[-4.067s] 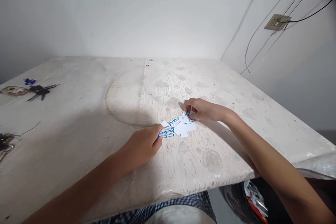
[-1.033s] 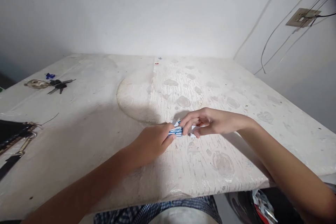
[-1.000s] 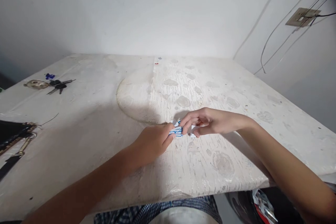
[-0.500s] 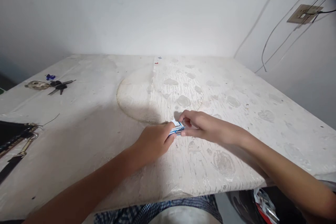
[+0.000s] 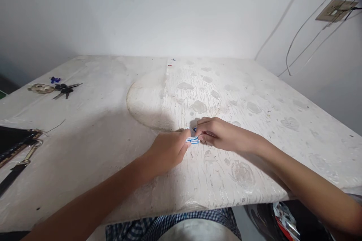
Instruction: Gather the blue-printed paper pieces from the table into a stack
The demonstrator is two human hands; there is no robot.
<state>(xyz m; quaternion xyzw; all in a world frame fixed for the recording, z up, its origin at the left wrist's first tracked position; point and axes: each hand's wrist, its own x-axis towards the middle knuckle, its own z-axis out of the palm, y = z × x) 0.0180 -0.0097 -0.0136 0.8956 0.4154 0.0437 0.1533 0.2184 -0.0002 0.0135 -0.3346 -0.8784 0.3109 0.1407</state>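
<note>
Between my hands, near the table's front middle, is a small white-and-blue layered packet (image 5: pixel 192 140); it looks like folded paper or thin card, but I cannot tell which. My left hand (image 5: pixel 169 150) is closed on its left end, thumb on top. With thumb and fingertips together, my right hand (image 5: pixel 216 132) pinches the right end. A bit of blue shows above, beside my right fingertips. The fingers cover most of the packet.
Keys (image 5: pixel 65 89) with a tan fob (image 5: pixel 41 88) and a blue scrap (image 5: pixel 55 80) lie at the left. A black bag (image 5: pixel 15 141) with a strap sits at the left edge. A wall socket (image 5: pixel 335 10) with cables is at the right. A dark bin (image 5: pixel 261 216) stands below the table.
My right fingers have closed in onto the packet's right end. Its white top face, visible before, is now mostly hidden, and its layered edge shows. My left hand keeps its hold.
</note>
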